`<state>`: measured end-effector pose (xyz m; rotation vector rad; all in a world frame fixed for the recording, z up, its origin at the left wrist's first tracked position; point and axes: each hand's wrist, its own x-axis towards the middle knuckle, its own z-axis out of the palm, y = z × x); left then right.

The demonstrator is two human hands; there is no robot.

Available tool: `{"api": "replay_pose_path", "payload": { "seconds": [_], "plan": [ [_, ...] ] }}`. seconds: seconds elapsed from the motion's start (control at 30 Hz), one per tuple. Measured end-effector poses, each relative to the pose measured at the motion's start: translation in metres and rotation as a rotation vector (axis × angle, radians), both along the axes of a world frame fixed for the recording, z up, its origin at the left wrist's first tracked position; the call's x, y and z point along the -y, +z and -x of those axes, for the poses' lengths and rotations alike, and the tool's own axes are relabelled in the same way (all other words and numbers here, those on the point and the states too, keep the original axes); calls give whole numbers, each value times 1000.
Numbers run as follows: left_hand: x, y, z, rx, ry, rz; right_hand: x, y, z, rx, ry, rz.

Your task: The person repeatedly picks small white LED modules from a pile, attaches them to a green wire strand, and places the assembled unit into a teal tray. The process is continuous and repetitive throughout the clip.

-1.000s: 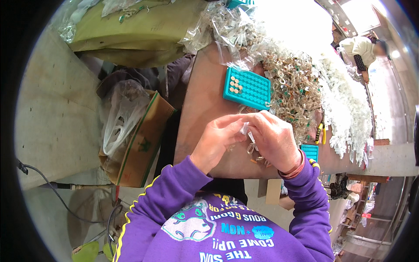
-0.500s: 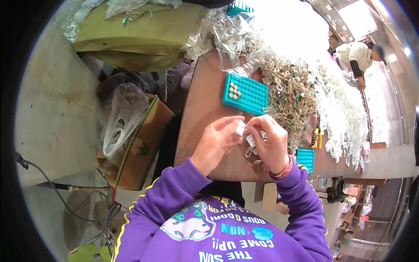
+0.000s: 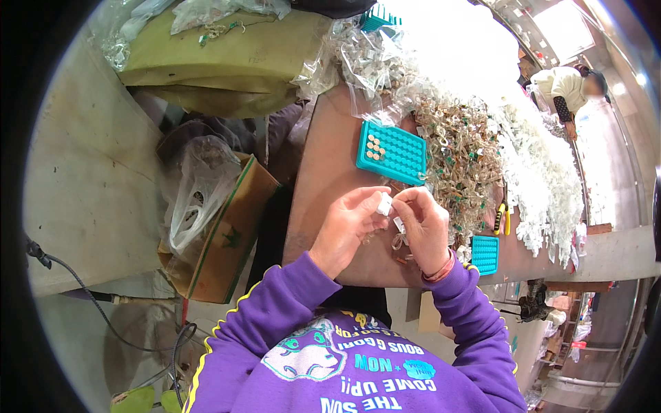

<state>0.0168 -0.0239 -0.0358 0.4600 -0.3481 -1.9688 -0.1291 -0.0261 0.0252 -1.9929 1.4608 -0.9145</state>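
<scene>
Between the thumb and fingers of my left hand (image 3: 342, 230) is a small white block-shaped piece (image 3: 384, 204). My right hand (image 3: 425, 230) is closed in a pinch right beside that piece; what its fingertips hold is too small to make out. Below the fingertips, a coil of thin clear cord (image 3: 399, 241) with a white tag shows near my right palm. Just beyond both hands lies a teal grid tray (image 3: 403, 153), with several round pale pieces (image 3: 374, 147) in its left part.
A heap of tangled clear cords (image 3: 458, 155) with green bits covers the table's middle, and white pieces (image 3: 540, 199) pile up farther right. Yellow-and-black pliers (image 3: 502, 219) lie near a smaller teal tray (image 3: 485, 255). A cardboard box (image 3: 224, 237) stands left. A person (image 3: 561, 89) is at far right.
My hands have drawn slightly closer together, and the white piece has turned a little in my left fingers. The whole view has shifted slightly.
</scene>
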Motion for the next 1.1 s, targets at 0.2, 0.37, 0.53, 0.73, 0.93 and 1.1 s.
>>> {"api": "replay_pose_path", "payload": {
  "seconds": [0.2, 0.37, 0.53, 0.73, 0.93, 1.1],
  "plan": [
    [-1, -3, 2, -10, 19, -9, 3, 2, 1, -137, 110, 180],
    [-1, -7, 5, 25, 39, -4, 4, 7, 0, -365, 195, 250],
    [-2, -5, 5, 22, 73, -4, 2, 8, 2, -51, 120, 181],
    [2, -12, 4, 39, 39, 50, -1, 4, -3, -259, 152, 339],
    [-26, 30, 4, 561, 230, 423, -20, 32, 27, 7, -36, 245],
    [59, 99, 13, 1347, 775, 1566, -74, 31, 52, 241, -199, 170]
  ]
}}
